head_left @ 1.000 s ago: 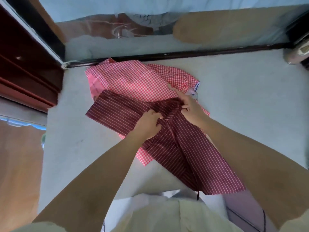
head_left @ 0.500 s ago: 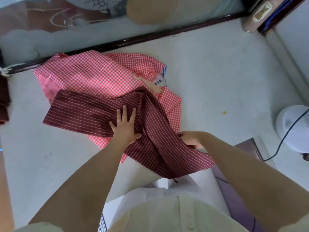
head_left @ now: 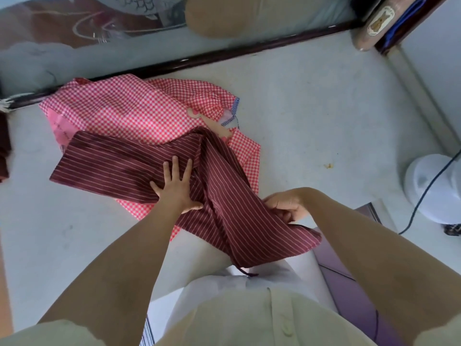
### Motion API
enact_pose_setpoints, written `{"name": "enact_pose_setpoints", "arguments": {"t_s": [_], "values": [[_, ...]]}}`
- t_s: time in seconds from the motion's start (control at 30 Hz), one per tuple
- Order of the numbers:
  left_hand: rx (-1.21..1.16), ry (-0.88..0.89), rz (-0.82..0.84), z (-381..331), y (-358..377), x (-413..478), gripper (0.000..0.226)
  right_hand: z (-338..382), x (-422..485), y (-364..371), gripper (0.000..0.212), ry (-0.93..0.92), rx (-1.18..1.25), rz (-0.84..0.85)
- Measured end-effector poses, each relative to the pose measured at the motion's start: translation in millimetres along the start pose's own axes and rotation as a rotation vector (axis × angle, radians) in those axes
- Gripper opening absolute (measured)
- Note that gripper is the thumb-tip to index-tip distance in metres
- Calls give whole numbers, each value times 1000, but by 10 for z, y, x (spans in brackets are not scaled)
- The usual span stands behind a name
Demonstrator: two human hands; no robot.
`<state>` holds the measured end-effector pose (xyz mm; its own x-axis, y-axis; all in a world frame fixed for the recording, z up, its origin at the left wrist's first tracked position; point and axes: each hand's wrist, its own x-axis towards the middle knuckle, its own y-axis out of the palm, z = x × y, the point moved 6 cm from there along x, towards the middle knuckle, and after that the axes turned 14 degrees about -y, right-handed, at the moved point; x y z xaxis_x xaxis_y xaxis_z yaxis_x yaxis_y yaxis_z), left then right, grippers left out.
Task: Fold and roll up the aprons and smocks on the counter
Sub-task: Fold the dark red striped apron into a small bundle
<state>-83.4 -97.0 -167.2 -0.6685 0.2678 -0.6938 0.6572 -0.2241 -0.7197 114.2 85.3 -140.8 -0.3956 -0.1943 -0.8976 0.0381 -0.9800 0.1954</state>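
Dropped from the far fold, right hand point(head_left: 284, 208) pinches apron point(head_left: 112, 163) by its near edge, its length running away-left from that grip under flat left hand point(head_left: 178, 191).

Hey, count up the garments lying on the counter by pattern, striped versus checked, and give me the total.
Maroon striped apron: 1
Red-and-white checked smock: 1
Total: 2
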Motion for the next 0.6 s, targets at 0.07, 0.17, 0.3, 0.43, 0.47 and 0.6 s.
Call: {"name": "enact_pose_setpoints", "arguments": {"t_s": [0.07,0.17,0.3,0.43,0.47,0.6], "values": [[-2,-22,0,18,2,-4,138,52,0,-29,23,-23,-2,46],[-15,-74,6,15,-6,-4,138,110,16,-133,36,-77,107,62],[134,-162,-186,-21,-72,-71,134,284,53,-177,25,-165,304,101],[213,-203,-450,-162,-158,-253,114,382,256,-265,23,-216,264,68],[147,-229,-431,-164,-130,-289,111,399,315,-275,26,-206,222,78],[-118,-333,-213,-95,168,-353,124,553,356,-387,24,-225,-22,-21]]}}
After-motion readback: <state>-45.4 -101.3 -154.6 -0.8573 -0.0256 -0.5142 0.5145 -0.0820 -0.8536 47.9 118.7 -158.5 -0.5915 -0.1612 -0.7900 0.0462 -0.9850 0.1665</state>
